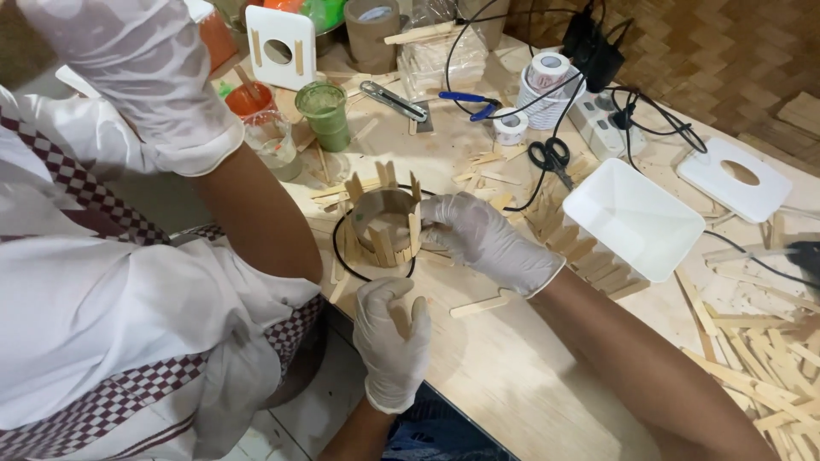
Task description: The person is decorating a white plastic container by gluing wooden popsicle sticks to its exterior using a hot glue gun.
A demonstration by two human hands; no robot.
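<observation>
The desk [512, 376] was a pale wooden top, strewn with craft sticks, and behind its far edge ran a woven brown wall [735, 51]. Near the desk's near edge stood a cardboard ring [384, 224] with sticks glued upright around it. The right hand [483, 239], in a white glove, pinched the ring's side, fingers closed on one upright stick. The left hand [393, 337], also gloved, was curled shut around a loose stick [418, 312] just off the near edge. A white tray [636, 218] sat toward the right side, black scissors [551, 158] beyond it, and tape rolls [542, 90] and a green cup [325, 111] toward the far edge. Another person's gloved hand [145, 77] and checked sleeve filled the left of the view.
</observation>
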